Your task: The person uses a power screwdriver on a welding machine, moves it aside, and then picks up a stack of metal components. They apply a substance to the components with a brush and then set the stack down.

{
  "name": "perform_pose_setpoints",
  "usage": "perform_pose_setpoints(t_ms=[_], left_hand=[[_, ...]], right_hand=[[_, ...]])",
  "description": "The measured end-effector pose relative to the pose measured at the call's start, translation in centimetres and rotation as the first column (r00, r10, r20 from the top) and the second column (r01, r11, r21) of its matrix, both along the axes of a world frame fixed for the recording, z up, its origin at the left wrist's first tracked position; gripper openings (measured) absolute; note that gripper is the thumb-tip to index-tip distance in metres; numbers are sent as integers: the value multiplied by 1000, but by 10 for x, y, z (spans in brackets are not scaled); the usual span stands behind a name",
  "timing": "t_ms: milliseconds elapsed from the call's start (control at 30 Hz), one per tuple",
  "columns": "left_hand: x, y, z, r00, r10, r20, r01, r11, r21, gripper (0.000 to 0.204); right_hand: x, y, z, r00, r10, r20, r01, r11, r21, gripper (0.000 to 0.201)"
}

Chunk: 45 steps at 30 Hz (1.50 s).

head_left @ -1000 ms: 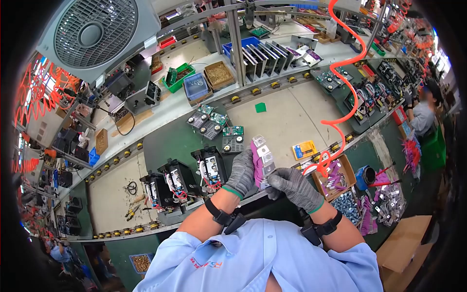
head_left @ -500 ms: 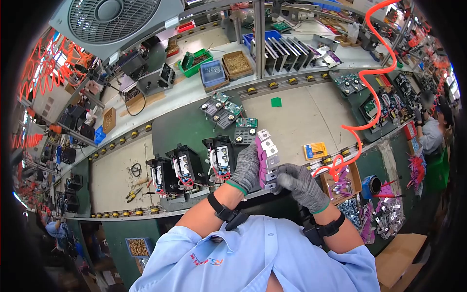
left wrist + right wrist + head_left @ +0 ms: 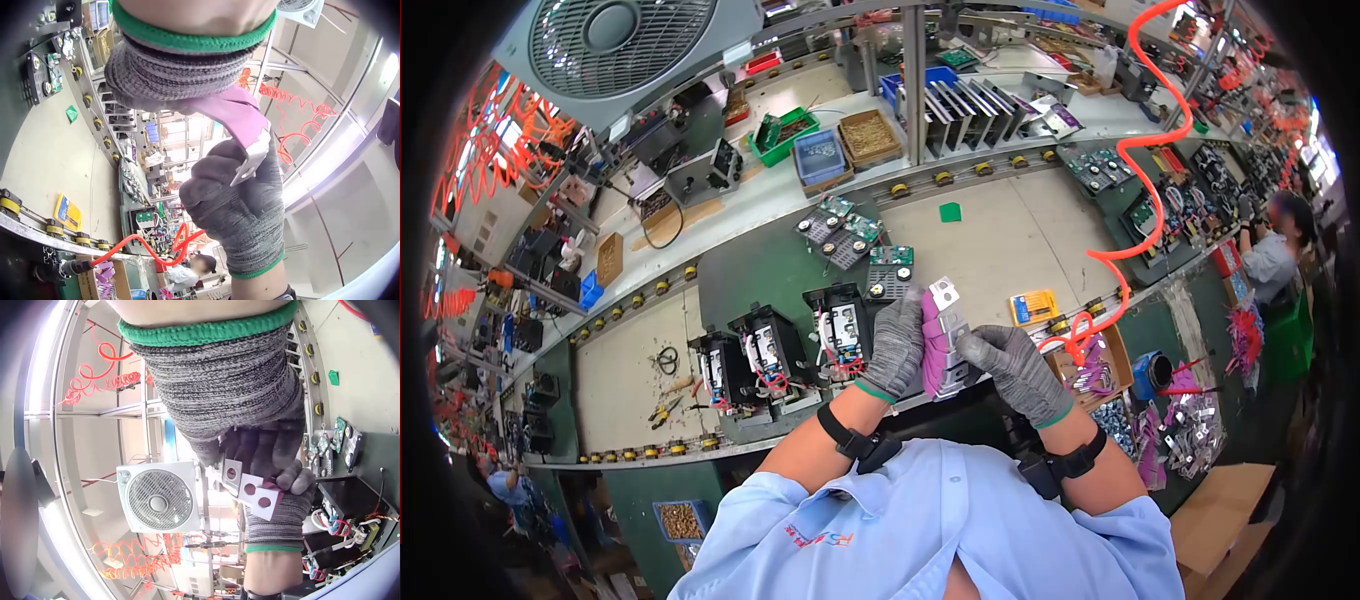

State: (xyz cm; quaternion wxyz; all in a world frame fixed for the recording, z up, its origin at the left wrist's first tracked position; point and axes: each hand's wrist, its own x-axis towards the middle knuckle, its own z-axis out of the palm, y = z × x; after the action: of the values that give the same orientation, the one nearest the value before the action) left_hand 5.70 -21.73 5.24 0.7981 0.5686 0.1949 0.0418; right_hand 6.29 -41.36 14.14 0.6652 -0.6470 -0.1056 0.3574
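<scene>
In the head view my gloved left hand (image 3: 895, 345) grips a stack of purple-sleeved metal strips (image 3: 938, 350) from the left. Their bare bent ends, punched with holes, point to the right. My gloved right hand (image 3: 1015, 372) pinches at these ends, its thumb and fingers curled. Seen from the left wrist, the purple strips (image 3: 240, 119) run out from the left hand (image 3: 178, 75) down to the curled fingers of the right hand (image 3: 234, 206). The right wrist view shows holed metal ends (image 3: 257, 495) between the right hand (image 3: 231, 400) and the left hand (image 3: 281, 515).
Black housings (image 3: 765, 345) with wiring stand left of the hands, circuit boards (image 3: 890, 258) behind them. A yellow box (image 3: 1033, 307), a coiled orange hose (image 3: 1140, 190) and a carton of purple strips (image 3: 1115, 350) are to the right. Beyond, a person (image 3: 1272, 260) sits at the line.
The head view has swung about slightly. Both hands stay at the stack; its bare ends have turned and shifted, and the right thumb has moved higher along them.
</scene>
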Motion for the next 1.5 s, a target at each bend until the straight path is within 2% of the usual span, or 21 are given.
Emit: perform_pose_setpoints(t_ms=[100, 233, 400, 467, 567, 633, 700, 767, 833, 867, 967, 1000, 1067, 1100, 1167, 1300, 1333, 1367, 1433, 1467, 1500], left_hand=[[-1, -12, 8, 1000, 20, 18, -19, 998, -60, 41], [-7, -26, 28, 992, -78, -95, 52, 966, -252, 36], [-6, -39, -7, 980, -158, -119, 112, 940, -324, 35], [-7, -38, -8, 954, -292, -72, 300, 937, 178, 45], [-11, -44, -36, 965, -240, -102, 246, 968, 47, 34], [-16, -51, -50, 976, -211, -57, 209, 977, -38, 33], [-15, -45, -71, 960, -278, -26, 279, 960, 23, 36], [-18, -44, -48, 948, -316, -48, 301, 934, -194, 35], [-19, -45, -40, 957, -265, -119, 261, 964, -47, 35], [-19, -34, -61, 954, -271, -125, 275, 961, 16, 34], [-24, -26, -77, 954, -266, -138, 274, 961, 45, 32], [-23, -29, -75, 953, -272, -134, 280, 959, 47, 32], [-23, -35, -60, 906, -282, -316, 301, 953, 13, 35], [-23, -40, -53, 906, -279, -318, 300, 954, 20, 35], [-23, -48, -44, 845, -347, -407, 412, 907, 83, 44], [-24, -49, -46, 768, -306, -563, 399, 916, 47, 51], [-25, -24, -82, 767, -332, -549, 415, 909, 30, 49], [-24, -21, -79, 762, -332, -556, 419, 907, 34, 49], [-23, -17, -68, 715, -483, -506, 314, 868, -384, 48], [-22, -21, -55, 695, -489, -526, 293, 862, -414, 46], [-19, -15, -61, 715, -472, -515, 282, 870, -404, 44]], right_hand=[[-4, -7, -2, 1000, -10, 19, 9, 996, 84, 42], [-9, -18, -8, 999, -21, 39, 20, 1000, 25, 34], [-19, -29, -11, 996, -52, -78, 63, 987, 147, 31], [-24, -36, -17, 987, -36, -157, 57, 990, 128, 32], [-29, -48, -28, 992, -14, -129, 35, 986, 162, 34], [-31, -64, -35, 998, 42, -44, -40, 999, 37, 43], [-41, -93, -38, 999, 17, 52, -12, 994, -111, 48], [-55, -142, -64, 989, -64, 130, 94, 967, -235, 50], [-71, -189, -75, 938, -243, 249, 325, 865, -381, 46], [-78, -214, -77, 903, -349, 250, 426, 807, -410, 41], [-90, -305, -126, 722, -580, 378, 692, 621, -368, 36], [-88, -326, -131, 583, -667, 464, 811, 518, -273, 35], [-74, -380, -156, 508, -669, 543, 857, 335, -390, 44], [-66, -397, -157, 509, -672, 538, 857, 339, -387, 44], [-44, -426, -162, 532, -311, 787, 837, 50, -546, 61], [-18, -465, -196, 659, -301, 690, 733, 50, -678, 76], [-17, -476, -205, 660, -246, 709, 731, -6, -682, 77], [-19, -488, -211, 663, -188, 724, 728, -62, -683, 78], [-28, -526, -203, 556, -118, 823, 815, -115, -568, 70], [-36, -522, -182, 558, -117, 821, 814, -114, -569, 70], [-48, -511, -139, 434, -348, 831, 892, 35, -451, 62]])
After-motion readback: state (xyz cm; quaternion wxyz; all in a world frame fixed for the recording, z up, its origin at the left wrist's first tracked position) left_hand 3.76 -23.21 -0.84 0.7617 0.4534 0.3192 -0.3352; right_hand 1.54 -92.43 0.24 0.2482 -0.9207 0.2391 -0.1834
